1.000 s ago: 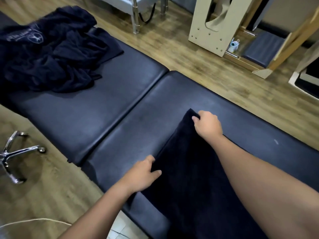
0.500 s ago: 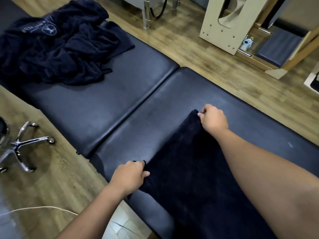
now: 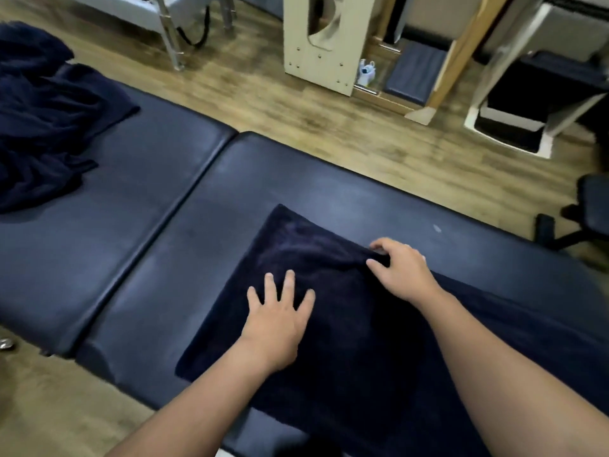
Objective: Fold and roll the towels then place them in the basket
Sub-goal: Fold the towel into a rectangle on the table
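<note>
- Lying flat on the right-hand cushion of the padded table (image 3: 296,179), the dark towel (image 3: 346,324) has its far-left corner well short of the seam; bare padding shows left and far of it.
- Towel's near end hangs past the table's near edge.
- Left hand (image 3: 276,321): fingers (image 3: 288,285) straight and spread, pressing down on the towel's middle.
- Right hand (image 3: 400,272): fingers curled, pinching the towel's far edge.
- Heap of dark towels (image 3: 43,127) on the left cushion, well apart.
- Wooden floor (image 3: 296,110) around; pale wooden frame (image 3: 326,57) at far side.
</note>
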Demonstrator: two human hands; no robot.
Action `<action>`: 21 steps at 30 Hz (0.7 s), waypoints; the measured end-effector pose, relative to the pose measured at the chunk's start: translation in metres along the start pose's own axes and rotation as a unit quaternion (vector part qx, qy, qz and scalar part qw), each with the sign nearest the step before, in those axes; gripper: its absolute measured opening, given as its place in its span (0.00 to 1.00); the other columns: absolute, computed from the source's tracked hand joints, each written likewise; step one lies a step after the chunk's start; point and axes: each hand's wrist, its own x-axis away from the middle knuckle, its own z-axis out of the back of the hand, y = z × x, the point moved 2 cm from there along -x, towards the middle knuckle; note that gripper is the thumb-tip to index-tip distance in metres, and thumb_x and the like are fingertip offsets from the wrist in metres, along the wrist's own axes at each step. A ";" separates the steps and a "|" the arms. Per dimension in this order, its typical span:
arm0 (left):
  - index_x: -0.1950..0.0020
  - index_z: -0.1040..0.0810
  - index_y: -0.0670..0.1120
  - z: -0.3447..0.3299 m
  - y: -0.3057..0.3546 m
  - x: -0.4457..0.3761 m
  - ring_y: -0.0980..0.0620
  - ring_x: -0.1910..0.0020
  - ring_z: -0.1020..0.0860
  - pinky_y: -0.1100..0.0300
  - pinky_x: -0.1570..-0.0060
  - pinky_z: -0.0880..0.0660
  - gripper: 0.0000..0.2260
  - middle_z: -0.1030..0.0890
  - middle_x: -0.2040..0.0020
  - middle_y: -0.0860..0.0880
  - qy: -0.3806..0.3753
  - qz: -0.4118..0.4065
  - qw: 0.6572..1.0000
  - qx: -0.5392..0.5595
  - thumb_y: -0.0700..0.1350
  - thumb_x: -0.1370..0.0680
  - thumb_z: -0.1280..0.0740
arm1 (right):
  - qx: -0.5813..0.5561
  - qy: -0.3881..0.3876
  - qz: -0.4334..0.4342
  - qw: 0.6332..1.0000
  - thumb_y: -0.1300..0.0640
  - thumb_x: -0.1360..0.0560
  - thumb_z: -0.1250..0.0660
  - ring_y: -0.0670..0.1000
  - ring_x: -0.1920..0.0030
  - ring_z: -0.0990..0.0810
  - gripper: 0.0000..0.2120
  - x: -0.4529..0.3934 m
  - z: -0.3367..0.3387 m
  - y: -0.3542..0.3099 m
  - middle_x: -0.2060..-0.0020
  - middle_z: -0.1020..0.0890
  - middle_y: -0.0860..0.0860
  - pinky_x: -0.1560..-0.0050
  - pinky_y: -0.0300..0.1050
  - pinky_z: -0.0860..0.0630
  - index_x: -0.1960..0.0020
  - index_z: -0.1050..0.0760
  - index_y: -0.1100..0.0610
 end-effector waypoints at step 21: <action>0.20 0.68 0.62 0.043 0.223 -0.091 0.42 0.22 0.73 0.27 0.28 0.60 0.34 0.74 0.21 0.49 0.053 -0.306 0.945 -0.107 0.69 0.19 0.53 | 0.068 0.133 -0.236 0.960 0.41 0.18 0.42 0.53 0.19 0.48 0.26 0.174 0.044 0.238 0.20 0.41 0.50 0.23 0.63 0.46 0.22 0.38 0.44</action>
